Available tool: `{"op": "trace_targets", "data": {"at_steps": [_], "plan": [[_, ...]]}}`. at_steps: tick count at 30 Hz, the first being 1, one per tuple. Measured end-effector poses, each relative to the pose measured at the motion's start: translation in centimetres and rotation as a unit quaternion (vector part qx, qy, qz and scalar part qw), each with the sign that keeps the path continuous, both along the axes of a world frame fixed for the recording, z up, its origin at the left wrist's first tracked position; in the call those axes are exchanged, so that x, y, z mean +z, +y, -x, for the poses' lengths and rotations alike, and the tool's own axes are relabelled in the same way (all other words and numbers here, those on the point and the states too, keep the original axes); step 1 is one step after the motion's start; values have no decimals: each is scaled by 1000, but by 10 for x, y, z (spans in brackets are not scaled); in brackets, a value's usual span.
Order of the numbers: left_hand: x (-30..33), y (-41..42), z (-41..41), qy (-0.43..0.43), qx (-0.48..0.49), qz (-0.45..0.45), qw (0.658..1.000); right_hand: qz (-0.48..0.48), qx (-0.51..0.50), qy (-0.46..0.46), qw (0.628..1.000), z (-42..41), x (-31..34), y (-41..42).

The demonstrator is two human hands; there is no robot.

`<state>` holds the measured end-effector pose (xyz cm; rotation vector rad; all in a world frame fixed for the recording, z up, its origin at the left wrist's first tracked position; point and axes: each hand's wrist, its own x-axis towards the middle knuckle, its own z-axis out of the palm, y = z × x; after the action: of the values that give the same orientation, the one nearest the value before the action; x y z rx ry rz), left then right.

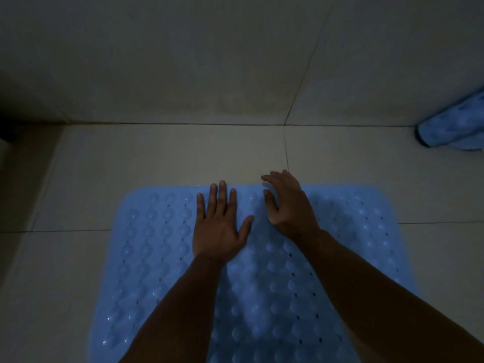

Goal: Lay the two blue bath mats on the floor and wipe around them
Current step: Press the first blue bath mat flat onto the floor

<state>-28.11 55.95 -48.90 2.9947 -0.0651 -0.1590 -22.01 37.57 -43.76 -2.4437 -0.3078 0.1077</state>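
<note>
The pale, smooth tiled floor (pixel 162 158) is crossed by thin dark grout lines and meets a pale tiled wall (pixel 170 61) along a straight joint at its far edge, while a dark shadowed shape (pixel 7 129), too dim to identify, sits at the far left corner where floor and wall meet. At the far right edge of the floor, against the base of the wall, a second blue bumpy bath mat (pixel 454 127) lies rolled or bunched up, partly cut off by the frame and well apart from both hands. The flat blue rubbery bath mat with rounded corners (pixel 146 244) is spread over the near middle of the floor, its surface covered with rows of raised domes and small dark drain holes, and its near end runs out of view. The left hand (pixel 221 224) lies palm-down on the mat close to its far edge, fingers straight and slightly spread, thumb out to the side, holding nothing. The right hand (pixel 289 203) is just beside it at the same far edge, fingers loosely bent with the tips reaching over the edge toward the bare tile; it grips nothing. Both bare forearms stretch across the mat, hiding part of its middle.
</note>
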Motion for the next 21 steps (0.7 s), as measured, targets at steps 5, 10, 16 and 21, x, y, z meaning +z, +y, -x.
{"op": "trace_targets", "data": {"at_steps": [5,10,16,21], "plan": [[2,-2,-5,11,4,8,1000,18,8,-7,1000,-2,1,-3],[2,-1,-5,8,3,13,1000,21,-9,0,1000,1,-2,-11],[18,-1,-13,64,9,66,996,62,13,19,998,0,1,-7],[45,9,-33,5,66,136,989,135,10,10,991,-4,0,27]]}}
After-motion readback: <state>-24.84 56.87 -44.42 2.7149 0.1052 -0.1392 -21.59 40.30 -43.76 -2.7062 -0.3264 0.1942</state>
